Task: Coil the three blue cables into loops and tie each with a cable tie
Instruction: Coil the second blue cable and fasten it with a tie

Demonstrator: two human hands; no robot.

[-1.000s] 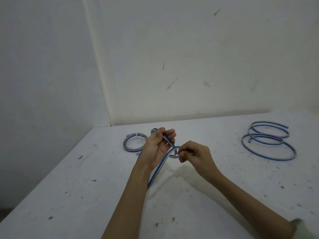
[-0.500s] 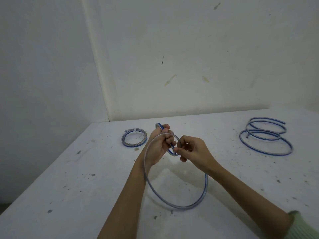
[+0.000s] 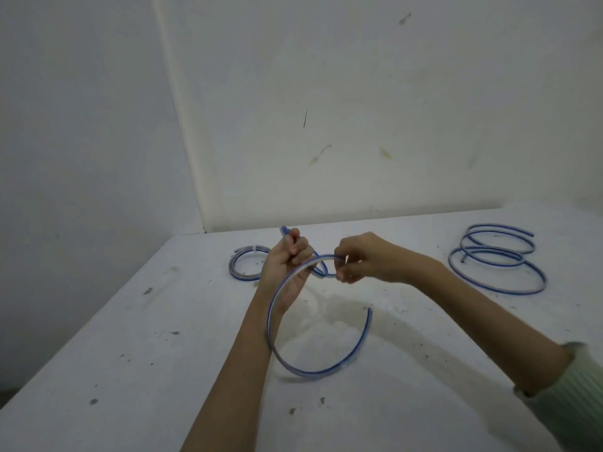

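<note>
My left hand point(image 3: 287, 259) grips a small coil of a blue cable point(image 3: 313, 373), one cable end sticking up above my fingers. My right hand point(image 3: 362, 259) pinches the same cable where it arcs over, just right of my left hand. From there the cable hangs in a wide open loop above the table, its free end point(image 3: 368, 309) pointing up. A small coiled blue cable point(image 3: 243, 275) with a white cable tie point(image 3: 255, 247) lies behind my left hand. A loose blue cable point(image 3: 499, 259) lies in wide rings at the far right.
The white table point(image 3: 130, 337) is speckled with dark spots and stands in a corner between two pale walls. Its left edge runs diagonally down to the bottom left. A pale green sleeve point(image 3: 577, 383) covers my right forearm at the lower right.
The cable's tail swung down and round into a wide loop under my hands, and its free end now stands up at the right. My right hand moved up and right along the cable.
</note>
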